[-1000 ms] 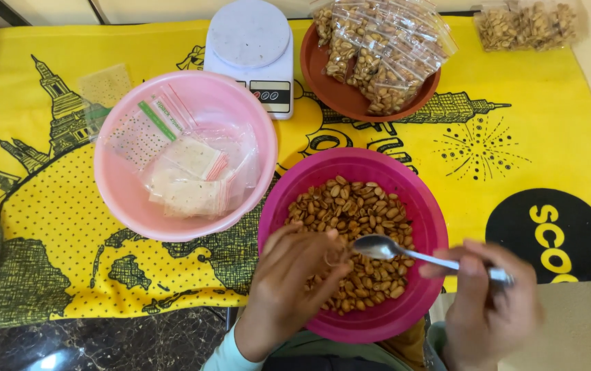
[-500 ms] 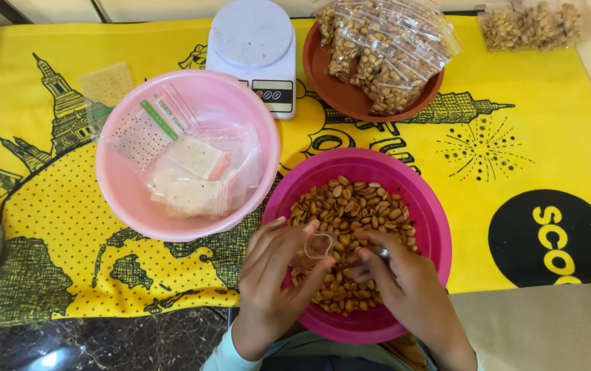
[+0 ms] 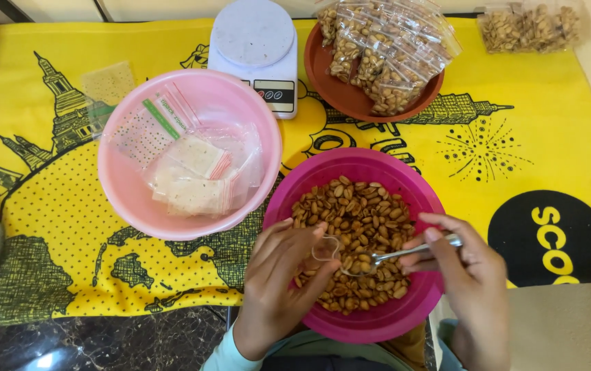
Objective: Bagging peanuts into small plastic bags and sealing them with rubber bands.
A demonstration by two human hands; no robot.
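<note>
Left hand [image 3: 281, 282] pinches small clear bag [image 3: 326, 249] open over magenta bowl [image 3: 357, 165], lower centre, so spills fall back in. Right hand [image 3: 467, 275] clamped on spoon [image 3: 405, 253], bowl of it dipped into peanuts [image 3: 357, 220] beside bag mouth. Pink bowl [image 3: 123, 185] of empty bags at left, within reach.

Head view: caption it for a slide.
Left hand holds a small clear bag while right hand spoons peanuts from the magenta bowl.

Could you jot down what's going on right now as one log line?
left hand: holds small clear bag open | right hand: spoon at bag mouth | under both: magenta bowl of peanuts
</note>
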